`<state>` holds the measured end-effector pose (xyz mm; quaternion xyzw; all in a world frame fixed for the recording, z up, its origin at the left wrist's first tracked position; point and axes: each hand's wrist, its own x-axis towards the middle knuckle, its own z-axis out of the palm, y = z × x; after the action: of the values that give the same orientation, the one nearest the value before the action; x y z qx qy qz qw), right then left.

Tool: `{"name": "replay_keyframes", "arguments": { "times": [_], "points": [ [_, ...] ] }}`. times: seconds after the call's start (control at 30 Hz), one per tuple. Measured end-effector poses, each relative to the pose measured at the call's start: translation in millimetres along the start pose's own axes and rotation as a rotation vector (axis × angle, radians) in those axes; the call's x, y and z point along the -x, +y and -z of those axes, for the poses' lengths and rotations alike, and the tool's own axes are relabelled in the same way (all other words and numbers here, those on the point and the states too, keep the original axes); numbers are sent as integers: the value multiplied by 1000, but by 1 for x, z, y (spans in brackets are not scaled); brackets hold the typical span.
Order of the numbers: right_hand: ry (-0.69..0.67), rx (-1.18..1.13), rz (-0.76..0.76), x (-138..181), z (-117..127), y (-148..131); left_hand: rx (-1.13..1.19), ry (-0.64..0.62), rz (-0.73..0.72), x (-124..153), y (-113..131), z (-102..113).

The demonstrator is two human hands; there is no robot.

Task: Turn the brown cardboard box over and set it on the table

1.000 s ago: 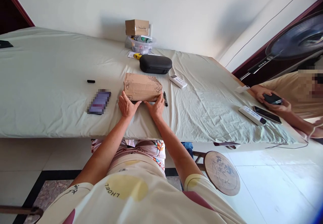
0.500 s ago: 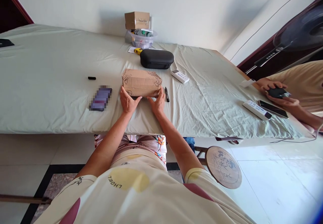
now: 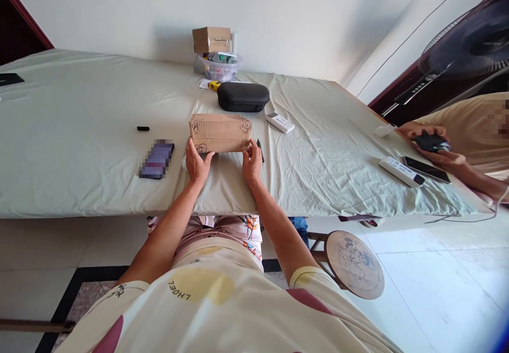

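Observation:
A brown cardboard box (image 3: 220, 132) with drawn marks at its corners is held just above the cloth-covered table (image 3: 79, 151). My left hand (image 3: 198, 163) grips its near left corner, fingers curled under the edge. My right hand (image 3: 252, 161) grips the near right corner the same way. A black marker (image 3: 260, 150) lies on the cloth right beside my right hand. A phone (image 3: 156, 159) rests to the left of my left hand.
Behind the box lie a black zip case (image 3: 243, 96), a white remote (image 3: 280, 123), a clear tub (image 3: 220, 68) and a second carton (image 3: 211, 39). A small black cap (image 3: 142, 128) lies left. At right another person's hands (image 3: 431, 146) hold a dark object. A round stool (image 3: 354, 263) stands below.
The box has turned square to me and its near edge has come up off the cloth. My hands have shifted from lying by its front to gripping its two near corners.

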<state>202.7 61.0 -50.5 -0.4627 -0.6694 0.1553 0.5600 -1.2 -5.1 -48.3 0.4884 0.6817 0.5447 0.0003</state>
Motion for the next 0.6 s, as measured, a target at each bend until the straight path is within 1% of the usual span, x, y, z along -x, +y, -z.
{"name": "replay_keyframes", "arguments": {
  "times": [0.17, 0.3, 0.47, 0.6],
  "points": [
    [55, -87, -16, -3, 1, 5, 14, 28, -38, 0, 0, 2],
    [95, -146, -19, -5, 4, 3, 50, 59, -37, -1, -1, 4],
    [172, -112, 0, -5, 16, -7, 131, 142, -8, -5, -4, 9],
    [215, -91, -6, -3, 24, -14, 182, 139, -16, -8, -5, 13]
  ]
}}
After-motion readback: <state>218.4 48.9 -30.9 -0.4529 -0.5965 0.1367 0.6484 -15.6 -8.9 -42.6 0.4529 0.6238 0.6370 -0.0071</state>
